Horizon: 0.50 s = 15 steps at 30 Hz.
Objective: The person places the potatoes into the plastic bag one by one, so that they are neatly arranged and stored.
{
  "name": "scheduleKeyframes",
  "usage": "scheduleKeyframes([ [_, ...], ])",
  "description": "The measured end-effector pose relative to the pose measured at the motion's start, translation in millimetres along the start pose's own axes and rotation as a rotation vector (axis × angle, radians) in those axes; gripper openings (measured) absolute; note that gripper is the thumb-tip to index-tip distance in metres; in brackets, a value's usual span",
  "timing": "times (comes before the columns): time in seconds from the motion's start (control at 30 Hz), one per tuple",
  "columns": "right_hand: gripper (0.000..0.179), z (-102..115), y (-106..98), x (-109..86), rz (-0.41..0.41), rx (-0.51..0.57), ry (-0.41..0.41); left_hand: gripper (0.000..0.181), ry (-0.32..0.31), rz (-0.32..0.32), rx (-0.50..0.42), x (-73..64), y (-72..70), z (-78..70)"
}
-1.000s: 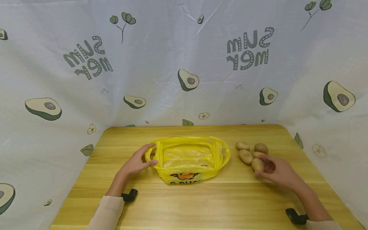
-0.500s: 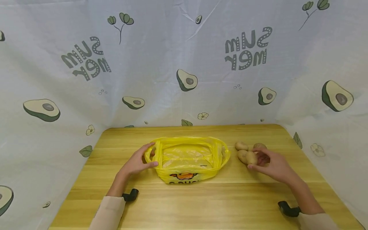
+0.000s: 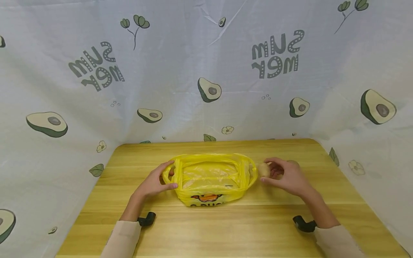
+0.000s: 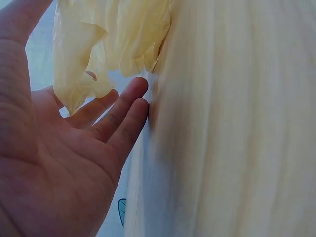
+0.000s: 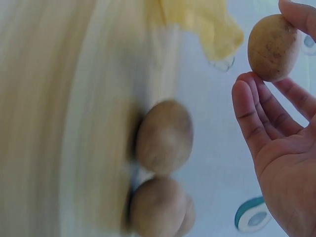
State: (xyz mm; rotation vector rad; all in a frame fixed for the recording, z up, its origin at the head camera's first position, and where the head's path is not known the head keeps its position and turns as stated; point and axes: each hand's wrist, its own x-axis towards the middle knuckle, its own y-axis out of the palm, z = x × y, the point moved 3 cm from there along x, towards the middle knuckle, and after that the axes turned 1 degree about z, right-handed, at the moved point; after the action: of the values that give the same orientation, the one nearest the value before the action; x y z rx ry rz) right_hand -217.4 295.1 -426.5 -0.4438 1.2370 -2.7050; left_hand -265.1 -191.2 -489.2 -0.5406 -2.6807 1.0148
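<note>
A yellow plastic bag (image 3: 211, 197) stands on the table with its mouth spread wide and a printed front. My left hand (image 3: 157, 180) is at its left end, thumb and index finger apart and touching the bag near the handle; the left wrist view shows the other fingers nearly straight beside the yellow plastic (image 4: 113, 37). Just right of the bag, my right hand (image 3: 288, 178) holds a potato (image 3: 264, 170) by its fingertips. That potato (image 5: 273, 48) is lifted off the table in the right wrist view, between thumb and fingers.
Several potatoes lie at the right, mostly behind my right hand in the head view, where one potato (image 3: 293, 163) peeks out. The right wrist view shows a nearer potato (image 5: 165, 137). A white avocado-print cloth (image 3: 180, 71) hangs behind the wooden table (image 3: 213, 233).
My right hand has taken a potato from the group and carried it left, close to the bag's right handle. The left hand and bag stay nearly still.
</note>
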Motion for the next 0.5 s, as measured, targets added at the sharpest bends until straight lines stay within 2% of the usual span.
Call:
scheduleKeyframes([
  [0.1, 0.060, 6, 8, 5.3, 0.013, 0.037, 0.013, 0.094, -0.003, 0.003, 0.001, -0.4, -0.1, -0.2],
  [0.5, 0.057, 34, 36, 27.6, 0.048, 0.121, -0.065, 0.085, 0.004, -0.004, -0.008, -1.0, -0.8, -0.2],
])
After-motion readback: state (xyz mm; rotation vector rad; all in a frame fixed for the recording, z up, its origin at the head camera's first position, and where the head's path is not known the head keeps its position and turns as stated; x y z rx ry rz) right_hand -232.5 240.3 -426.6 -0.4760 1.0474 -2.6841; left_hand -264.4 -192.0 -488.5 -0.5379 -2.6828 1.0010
